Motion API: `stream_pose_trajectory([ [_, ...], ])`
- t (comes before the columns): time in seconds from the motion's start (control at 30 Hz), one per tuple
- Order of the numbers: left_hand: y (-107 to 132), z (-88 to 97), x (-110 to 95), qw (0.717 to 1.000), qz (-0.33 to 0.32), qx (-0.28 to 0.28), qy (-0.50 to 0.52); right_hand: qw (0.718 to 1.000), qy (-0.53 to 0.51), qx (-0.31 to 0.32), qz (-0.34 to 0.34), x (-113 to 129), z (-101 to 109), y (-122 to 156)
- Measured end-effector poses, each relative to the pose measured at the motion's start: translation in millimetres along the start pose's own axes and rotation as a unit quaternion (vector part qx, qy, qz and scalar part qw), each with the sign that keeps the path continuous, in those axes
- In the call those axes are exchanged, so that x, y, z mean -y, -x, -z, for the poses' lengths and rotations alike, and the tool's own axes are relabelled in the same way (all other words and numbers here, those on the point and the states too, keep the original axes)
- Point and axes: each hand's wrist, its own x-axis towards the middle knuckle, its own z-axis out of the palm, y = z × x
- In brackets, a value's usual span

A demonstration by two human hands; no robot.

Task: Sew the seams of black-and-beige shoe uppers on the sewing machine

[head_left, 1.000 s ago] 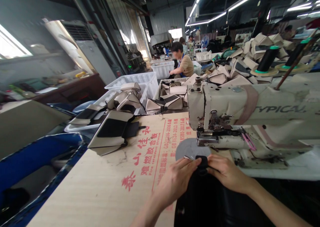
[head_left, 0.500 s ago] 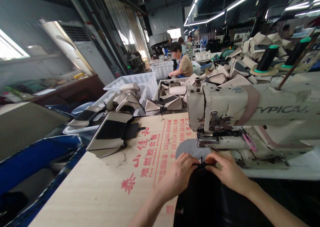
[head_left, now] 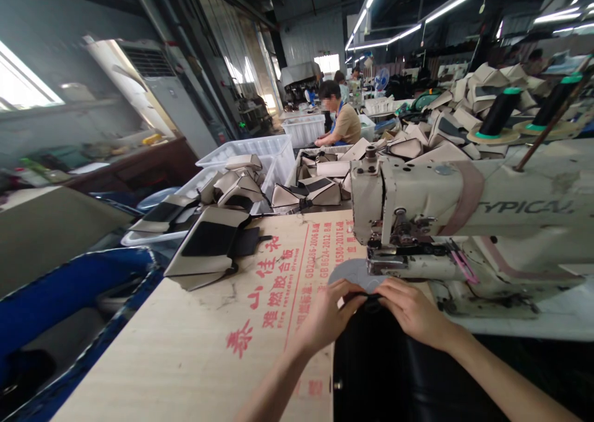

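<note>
A black leather-like piece (head_left: 375, 366) hangs below my hands, with a small metal stud near its left edge. My left hand (head_left: 327, 317) pinches its top edge between thumb and fingers. On the same edge, close beside it, my right hand (head_left: 413, 310) is closed with its fingers over the top; its thumb is hidden. A small dark loop-like part shows between the hands. Just beyond my fingertips is the arm end of a sewing machine (head_left: 417, 193), over a grey rounded plate (head_left: 350, 272). The black piece is apart from the needle area.
A beige-and-black bag piece (head_left: 204, 249) lies on the plywood tabletop (head_left: 185, 348). Behind are white plastic crates (head_left: 283, 162) of similar pieces. A blue-edged bin (head_left: 93, 279) stands left. Black thread cones (head_left: 499, 114) stand behind the machine. A person (head_left: 346, 122) sits farther back.
My right hand has turned, its fingers now lying over the top edge. The black piece has shifted slightly, and its stud shows more clearly. The whole view has moved a little.
</note>
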Motion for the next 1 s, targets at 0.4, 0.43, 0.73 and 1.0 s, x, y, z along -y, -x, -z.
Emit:
stream_pose_trajectory([
  [0.4, 15, -3.7, 6, 0.999, -0.021, 0.026, 0.041, 0.999, -0.035, 0.004, 0.008, 1, 3, 3],
  [0.43, 13, -2.9, 7, 0.999, -0.016, 0.033, 0.039, 0.999, -0.044, 0.006, 0.002, 1, 4, 3],
  [0.73, 7, -11.3, -5, 1.000, -0.014, -0.016, -0.020, 0.997, -0.074, -0.005, -0.032, 0, 10, 2],
  [1.0, -4, -16.0, 0, 0.998, 0.015, -0.055, -0.012, 0.999, -0.007, -0.035, -0.041, -3, 0, 2],
])
